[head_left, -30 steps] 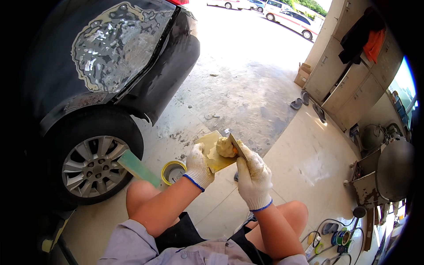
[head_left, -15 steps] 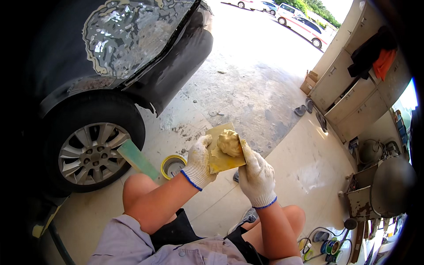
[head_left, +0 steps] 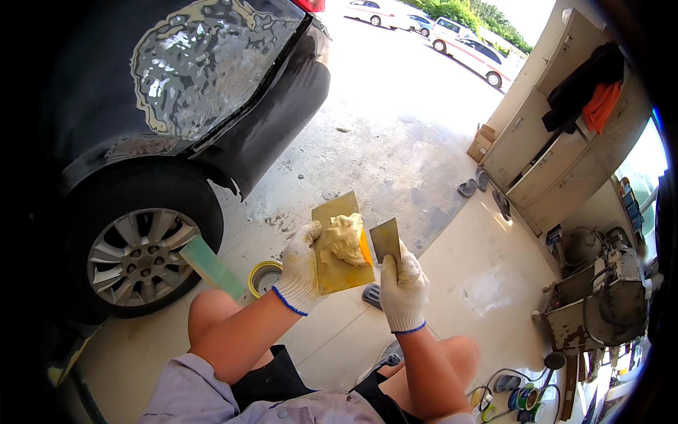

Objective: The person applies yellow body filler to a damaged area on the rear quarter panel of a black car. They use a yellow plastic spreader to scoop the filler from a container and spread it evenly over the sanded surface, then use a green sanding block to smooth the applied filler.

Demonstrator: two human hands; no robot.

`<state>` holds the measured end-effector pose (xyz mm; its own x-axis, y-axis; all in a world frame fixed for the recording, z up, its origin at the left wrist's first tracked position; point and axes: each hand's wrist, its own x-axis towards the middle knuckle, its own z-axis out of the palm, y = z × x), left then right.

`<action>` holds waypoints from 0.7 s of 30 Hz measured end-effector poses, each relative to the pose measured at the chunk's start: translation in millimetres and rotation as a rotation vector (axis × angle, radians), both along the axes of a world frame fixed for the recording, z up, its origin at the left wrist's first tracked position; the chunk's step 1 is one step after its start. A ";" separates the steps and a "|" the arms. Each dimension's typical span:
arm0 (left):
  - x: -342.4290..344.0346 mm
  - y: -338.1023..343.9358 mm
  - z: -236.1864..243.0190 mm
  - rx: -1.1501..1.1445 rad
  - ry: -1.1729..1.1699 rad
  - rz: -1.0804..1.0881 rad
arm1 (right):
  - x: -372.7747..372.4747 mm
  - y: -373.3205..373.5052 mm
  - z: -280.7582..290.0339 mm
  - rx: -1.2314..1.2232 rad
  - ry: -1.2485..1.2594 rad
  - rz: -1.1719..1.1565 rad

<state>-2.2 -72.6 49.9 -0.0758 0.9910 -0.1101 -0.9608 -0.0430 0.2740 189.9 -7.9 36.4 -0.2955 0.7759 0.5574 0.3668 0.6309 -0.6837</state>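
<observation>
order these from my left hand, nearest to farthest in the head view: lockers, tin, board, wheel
1. Board: gripped in the left hand
2. Tin: just left of that hand
3. Wheel: farther left
4. Lockers: far off, upper right

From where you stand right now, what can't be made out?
All in the head view:
Left grip, fingers underneath: hidden by the yellowish board.
Yellow-rimmed tin, right side: behind the left grip.
Dark car, front: cut off at the dark left rim.
Parked cars, interiors: too small.
</observation>
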 end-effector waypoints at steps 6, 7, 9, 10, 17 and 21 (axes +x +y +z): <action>19.1 2.8 1.9 -0.203 0.030 0.103 | 4.2 -37.0 20.8 -0.094 0.324 0.151; 21.0 3.3 0.1 -0.226 0.039 0.107 | 3.4 -40.8 23.2 -0.042 0.250 0.152; 24.6 2.9 5.8 -0.275 0.072 0.095 | 2.3 -36.9 22.7 0.173 0.121 0.180; 22.9 -1.1 8.3 -0.209 0.080 0.057 | 1.2 -32.0 20.2 0.235 0.087 0.185; -0.9 3.7 -3.8 0.004 0.054 0.000 | 17.8 1.5 -11.2 -0.148 0.234 0.197; -2.4 -1.5 10.6 0.010 0.098 -0.097 | 26.0 2.3 29.8 -0.775 0.896 0.266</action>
<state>-4.6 -74.0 60.5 0.0102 0.9952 -0.0973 -0.9293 0.0453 0.3665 215.9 -5.6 66.2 -0.2442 0.9678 0.0608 -0.5083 -0.0744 -0.8580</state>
